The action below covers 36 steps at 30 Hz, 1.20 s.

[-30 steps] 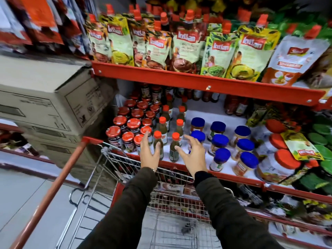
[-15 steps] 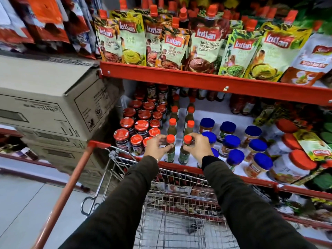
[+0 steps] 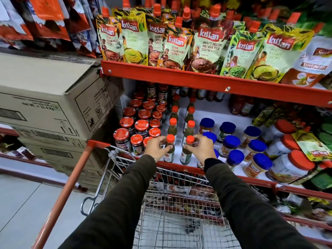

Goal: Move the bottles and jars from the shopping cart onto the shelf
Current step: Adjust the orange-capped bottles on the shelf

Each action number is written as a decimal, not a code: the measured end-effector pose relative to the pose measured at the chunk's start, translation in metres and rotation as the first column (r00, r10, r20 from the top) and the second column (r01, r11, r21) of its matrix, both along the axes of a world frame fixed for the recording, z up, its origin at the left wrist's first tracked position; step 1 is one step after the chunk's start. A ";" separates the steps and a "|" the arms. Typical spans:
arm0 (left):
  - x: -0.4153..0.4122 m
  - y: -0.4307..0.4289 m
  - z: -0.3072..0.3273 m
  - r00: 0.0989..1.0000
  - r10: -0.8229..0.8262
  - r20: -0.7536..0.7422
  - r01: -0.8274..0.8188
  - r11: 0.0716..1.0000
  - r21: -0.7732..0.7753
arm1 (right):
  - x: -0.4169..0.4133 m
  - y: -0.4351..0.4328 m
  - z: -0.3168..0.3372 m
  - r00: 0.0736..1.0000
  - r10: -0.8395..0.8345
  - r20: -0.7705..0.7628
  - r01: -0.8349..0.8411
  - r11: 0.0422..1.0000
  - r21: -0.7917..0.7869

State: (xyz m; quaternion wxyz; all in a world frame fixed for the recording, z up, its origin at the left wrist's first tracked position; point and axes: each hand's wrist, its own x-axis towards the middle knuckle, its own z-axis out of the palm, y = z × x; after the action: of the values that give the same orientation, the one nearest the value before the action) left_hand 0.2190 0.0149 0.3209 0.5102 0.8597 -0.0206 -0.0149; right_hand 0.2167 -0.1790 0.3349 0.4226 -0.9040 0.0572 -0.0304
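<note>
Two green sauce bottles with orange caps stand at the front of the shelf (image 3: 188, 168). My left hand (image 3: 156, 147) grips the left bottle (image 3: 169, 151) just under its cap. On the right bottle (image 3: 186, 153) my right hand (image 3: 202, 149) holds the neck the same way. Behind them run two rows of matching bottles (image 3: 172, 125). Red-lidded jars (image 3: 142, 125) crowd the shelf to the left, blue-lidded jars (image 3: 231, 142) to the right. The wire shopping cart (image 3: 172, 203) sits below my arms; its basket looks nearly bare, with one dark blurred item near the bottom.
The upper red shelf (image 3: 197, 79) carries chutney pouches (image 3: 175, 45) close above the bottles. Stacked cardboard boxes (image 3: 50, 97) stand at the left beside the cart's red handle bar (image 3: 64, 196). Large white jars with orange lids (image 3: 294, 164) fill the right end.
My hands went from open and spread above the shelf front to closed around the necks of the two front bottles. The view has moved closer to the shelf.
</note>
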 end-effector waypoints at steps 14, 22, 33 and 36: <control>0.001 -0.002 -0.007 0.992 0.115 0.044 -0.116 0.993 0.028 | -0.005 -0.002 0.006 0.997 0.072 -0.029 -0.071 0.996 0.045; -0.001 -0.003 -0.010 0.988 0.148 0.055 -0.148 0.989 0.007 | -0.005 -0.002 -0.004 0.999 0.027 -0.041 -0.024 0.998 0.064; -0.008 -0.010 -0.021 0.975 0.202 0.088 -0.204 0.979 0.007 | -0.008 0.001 -0.012 0.996 0.067 -0.060 -0.064 0.997 0.047; -0.020 -0.015 -0.021 0.961 0.241 0.133 -0.243 0.970 -0.001 | -0.014 0.000 -0.013 0.996 0.084 -0.036 -0.082 0.995 0.056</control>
State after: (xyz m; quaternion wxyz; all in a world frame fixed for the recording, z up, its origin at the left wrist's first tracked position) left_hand 0.1988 -0.0002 0.3000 0.4992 0.8586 0.0511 0.1044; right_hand 0.2026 -0.1786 0.3221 0.4466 -0.8942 0.0286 0.0059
